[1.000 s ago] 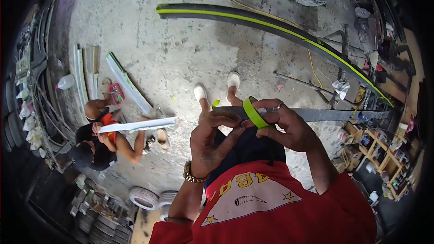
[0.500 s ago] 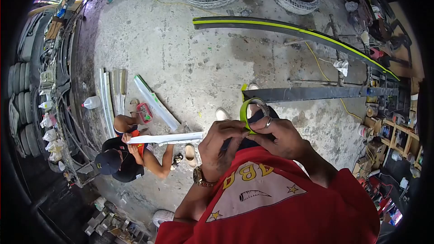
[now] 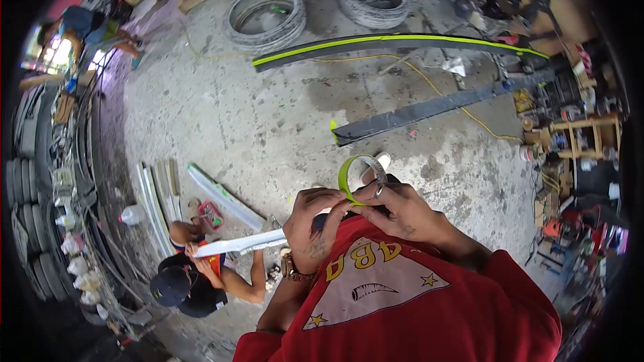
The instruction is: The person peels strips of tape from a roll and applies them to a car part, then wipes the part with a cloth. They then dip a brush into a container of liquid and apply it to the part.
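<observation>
Before my chest, a roll of lime-green tape [image 3: 344,175] stands on edge, its hollow core facing me. My right hand [image 3: 402,211], with a ring on one finger, grips the lower right of the roll between thumb and fingers. My left hand [image 3: 314,218] is closed in a pinch at the roll's lower left side, fingertips against the tape edge and close to the right thumb. Whether a loose tape end sits between those fingertips is too small to see. Beyond the roll, a dark grey strip [image 3: 416,112] has a piece of lime-green tape at its near end.
A longer dark strip [image 3: 402,41] with a lime-green line lies farther off, near two whitened tires [image 3: 267,20]. At left, a crouching co-worker [image 3: 194,275] holds a white strip [image 3: 241,243]. A yellow cord [image 3: 436,90] crosses the floor. Shelves [image 3: 583,124] stand at right.
My view has tilted up and turned, so the strips and tires sit differently in it. Both hands stay on the tape roll, with little change in their grip.
</observation>
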Demonstrator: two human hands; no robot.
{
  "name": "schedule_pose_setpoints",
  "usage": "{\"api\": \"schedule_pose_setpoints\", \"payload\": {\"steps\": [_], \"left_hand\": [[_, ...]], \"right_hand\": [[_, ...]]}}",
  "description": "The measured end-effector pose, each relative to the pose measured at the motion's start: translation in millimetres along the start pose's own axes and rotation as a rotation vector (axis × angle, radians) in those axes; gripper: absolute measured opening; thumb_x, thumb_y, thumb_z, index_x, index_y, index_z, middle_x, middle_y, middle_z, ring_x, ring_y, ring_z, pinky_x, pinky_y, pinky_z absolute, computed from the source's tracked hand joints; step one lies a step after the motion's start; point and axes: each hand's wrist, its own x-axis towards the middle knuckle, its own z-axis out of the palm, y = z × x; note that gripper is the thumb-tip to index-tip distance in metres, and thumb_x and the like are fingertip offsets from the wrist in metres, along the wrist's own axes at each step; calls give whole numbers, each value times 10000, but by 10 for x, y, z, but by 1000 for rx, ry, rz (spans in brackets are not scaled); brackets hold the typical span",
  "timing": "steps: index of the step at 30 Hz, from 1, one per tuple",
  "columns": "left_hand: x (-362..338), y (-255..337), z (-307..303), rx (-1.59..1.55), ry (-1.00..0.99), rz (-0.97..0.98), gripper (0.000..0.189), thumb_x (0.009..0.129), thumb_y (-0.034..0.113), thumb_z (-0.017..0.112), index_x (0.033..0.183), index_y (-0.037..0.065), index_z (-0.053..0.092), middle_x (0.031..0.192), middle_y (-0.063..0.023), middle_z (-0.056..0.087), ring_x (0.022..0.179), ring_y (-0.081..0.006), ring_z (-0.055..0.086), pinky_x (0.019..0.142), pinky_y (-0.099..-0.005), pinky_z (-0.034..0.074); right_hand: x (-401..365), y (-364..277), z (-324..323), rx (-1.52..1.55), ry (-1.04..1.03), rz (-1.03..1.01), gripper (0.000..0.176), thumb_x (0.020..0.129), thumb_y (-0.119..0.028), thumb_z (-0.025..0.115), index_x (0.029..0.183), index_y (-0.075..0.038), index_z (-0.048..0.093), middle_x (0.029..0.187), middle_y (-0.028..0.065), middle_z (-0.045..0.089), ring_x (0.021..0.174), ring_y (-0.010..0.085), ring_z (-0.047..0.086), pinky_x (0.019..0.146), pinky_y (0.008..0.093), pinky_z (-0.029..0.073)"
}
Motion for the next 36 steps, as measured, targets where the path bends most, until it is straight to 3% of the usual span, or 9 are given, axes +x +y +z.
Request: {"api": "schedule_pose_setpoints", "payload": {"steps": [4, 8, 10, 14, 16, 19, 28, 31, 36], "left_hand": [[36, 76, 283, -50, -17, 80, 330, 799, -99, 807, 1070, 19, 659, 1021, -138, 749, 944, -273, 706, 798, -346, 580], [60, 187, 643, 100, -185, 224, 417, 791, -130, 795, 1133, 21, 610, 1030, -107, 735, 985, -231, 607, 850, -338, 533], [18, 286, 920, 61, -198, 164, 458, 795, -131, 792, 1171, 34, 590, 1036, -111, 737, 1033, -227, 585, 885, -341, 509], [-149, 338, 1543, 63, -342, 216, 496, 804, -130, 784, 1211, 40, 557, 1113, -124, 712, 1055, -224, 571, 913, -352, 492], [-214, 427, 1936, -49, -247, 188, 504, 814, -135, 773, 1227, 38, 540, 1137, -124, 676, 1053, -224, 569, 938, -365, 479], [-309, 531, 2395, 20, -348, 227, 537, 818, -147, 762, 1258, 36, 513, 1130, -124, 621, 1040, -218, 609, 919, -355, 503], [-708, 695, 3330, 37, -349, 198, 580, 828, -131, 759, 1314, 37, 489, 1168, -137, 622, 1031, -234, 673, 947, -355, 535], [-781, 731, 3451, 63, -347, 88, 570, 833, -116, 763, 1310, 45, 494, 1071, -107, 687, 1071, -225, 659, 966, -345, 516], [-575, 723, 3600, 131, -336, 144, 589, 816, -102, 787, 1303, 49, 492, 1034, -90, 712, 1099, -215, 614, 979, -363, 485]], "right_hand": [[-353, -56, -155, -20, 124, 24, 279, 925, -25, 724, 1174, 13, 605, 964, 210, 751, 876, 377, 752, 715, 420, 585], [-788, 88, -341, 17, 245, 35, 258, 922, -17, 711, 1155, 15, 606, 965, 220, 748, 876, 398, 745, 725, 443, 581], [-1021, 93, -500, 34, 266, 119, 245, 918, -16, 708, 1137, 22, 604, 973, 233, 744, 886, 422, 735, 738, 455, 580], [-1553, 205, -910, 10, 326, 147, 244, 918, -22, 708, 1132, 26, 600, 978, 245, 740, 890, 447, 725, 747, 463, 577], [-1830, 312, -1095, 65, 370, 147, 251, 921, -32, 712, 1134, 31, 596, 973, 250, 739, 884, 456, 719, 745, 469, 572], [-2230, 415, -1361, 19, 432, 137, 248, 924, -44, 715, 1133, 26, 600, 965, 251, 739, 884, 457, 717, 740, 471, 568], [-3041, 814, -1950, 35, 373, 137, 249, 932, -52, 708, 1152, 11, 607, 950, 261, 734, 863, 464, 710, 705, 485, 550], [-3115, 987, -2019, 22, 318, 149, 256, 934, -57, 705, 1157, 12, 599, 935, 253, 735, 827, 464, 710, 685, 475, 546], [-3024, 1083, -2228, 87, 319, 137, 253, 943, -65, 701, 1161, 9, 596, 916, 249, 731, 782, 439, 714, 648, 455, 540]]}}
